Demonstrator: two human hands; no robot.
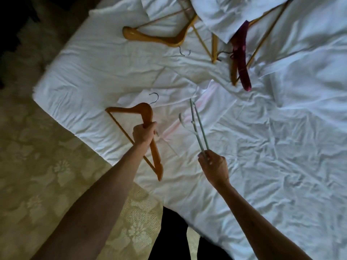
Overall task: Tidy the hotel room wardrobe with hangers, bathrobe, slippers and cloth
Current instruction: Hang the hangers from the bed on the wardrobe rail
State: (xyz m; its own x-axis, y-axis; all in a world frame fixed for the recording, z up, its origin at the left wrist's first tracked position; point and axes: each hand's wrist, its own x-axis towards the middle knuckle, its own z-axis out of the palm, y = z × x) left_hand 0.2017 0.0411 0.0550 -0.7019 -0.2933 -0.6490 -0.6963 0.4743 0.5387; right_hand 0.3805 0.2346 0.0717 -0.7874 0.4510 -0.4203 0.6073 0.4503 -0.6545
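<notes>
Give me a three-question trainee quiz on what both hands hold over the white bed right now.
1. True or false: the left hand grips an orange wooden hanger with a metal hook.
2. Multiple choice: the right hand holds (A) a slipper, (B) a thin pale plastic hanger, (C) nothing.
3. Fill in: the dark red padded hanger lies on the white bed sheet, partly under a white ____.

Key: 1 true; 2 B; 3 cloth.
</notes>
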